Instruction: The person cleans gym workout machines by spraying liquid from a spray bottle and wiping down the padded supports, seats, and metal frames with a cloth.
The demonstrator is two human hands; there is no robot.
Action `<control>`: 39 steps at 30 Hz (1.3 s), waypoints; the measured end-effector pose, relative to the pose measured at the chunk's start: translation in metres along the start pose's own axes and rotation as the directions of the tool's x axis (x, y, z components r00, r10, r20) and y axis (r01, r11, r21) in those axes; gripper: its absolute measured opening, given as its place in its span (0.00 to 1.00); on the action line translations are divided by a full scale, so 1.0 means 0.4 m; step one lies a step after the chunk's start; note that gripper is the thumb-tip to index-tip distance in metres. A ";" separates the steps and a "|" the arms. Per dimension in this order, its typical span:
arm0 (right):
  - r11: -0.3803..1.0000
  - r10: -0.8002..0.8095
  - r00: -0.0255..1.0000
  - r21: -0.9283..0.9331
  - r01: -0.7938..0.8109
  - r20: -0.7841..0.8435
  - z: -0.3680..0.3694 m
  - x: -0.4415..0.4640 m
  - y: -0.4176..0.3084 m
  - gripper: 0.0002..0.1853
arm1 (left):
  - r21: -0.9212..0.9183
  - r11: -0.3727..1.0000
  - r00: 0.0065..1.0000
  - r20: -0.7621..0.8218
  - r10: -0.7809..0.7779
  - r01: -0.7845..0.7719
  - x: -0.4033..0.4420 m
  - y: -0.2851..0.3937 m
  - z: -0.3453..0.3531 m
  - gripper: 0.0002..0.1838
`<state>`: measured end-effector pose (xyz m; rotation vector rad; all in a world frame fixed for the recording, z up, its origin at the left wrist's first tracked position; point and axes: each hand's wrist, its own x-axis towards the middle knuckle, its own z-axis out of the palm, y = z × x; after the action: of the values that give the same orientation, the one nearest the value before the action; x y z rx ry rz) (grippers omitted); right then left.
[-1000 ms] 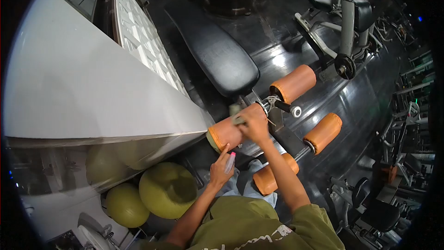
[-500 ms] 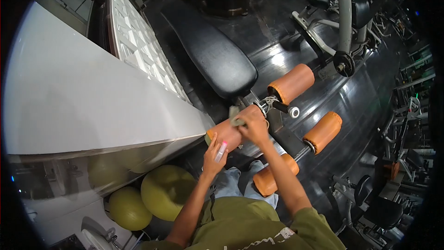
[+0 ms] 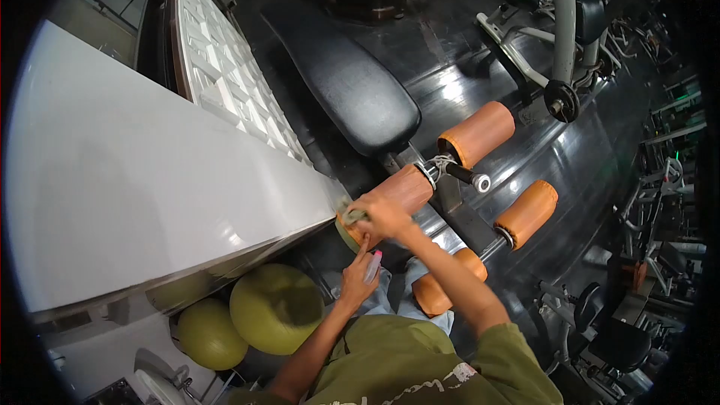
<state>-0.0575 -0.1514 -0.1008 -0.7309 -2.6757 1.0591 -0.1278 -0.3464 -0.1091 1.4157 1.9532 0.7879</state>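
My right hand (image 3: 386, 216) is closed on a greyish-green cloth (image 3: 352, 215), pressed against the near-left end of a brown padded roller (image 3: 407, 189). The hand is slightly blurred and covers part of the pad. Just below, my left hand (image 3: 355, 279) grips a small clear bottle (image 3: 372, 267) with a pink top. One left finger points up to the lower edge of the roller. A matching brown roller (image 3: 477, 133) sits on the far side of the bench's metal post, beside a black-gripped handle (image 3: 466, 174).
The black bench pad (image 3: 367, 101) extends away from the rollers. Two orange rollers (image 3: 527, 214) are mounted lower. A glossy white ledge (image 3: 172, 172) borders the left, with green exercise balls (image 3: 276, 307) below it. Weight machines (image 3: 562, 52) stand to the right.
My right hand has moved the cloth down-left along the roller to its end. My left hand has shifted off the roller's end, slightly down and right, still with the bottle.
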 end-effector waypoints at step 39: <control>0.923 0.377 0.864 0.057 -0.381 -0.332 -0.073 -0.134 0.029 0.19 | -0.164 0.983 0.994 -0.087 0.073 -0.087 0.034 0.012 -0.064 0.08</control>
<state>0.0031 -0.1536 -0.0862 -1.3504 -2.2946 0.8930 -0.1476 -0.3350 -0.0904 1.3871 1.8498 1.0358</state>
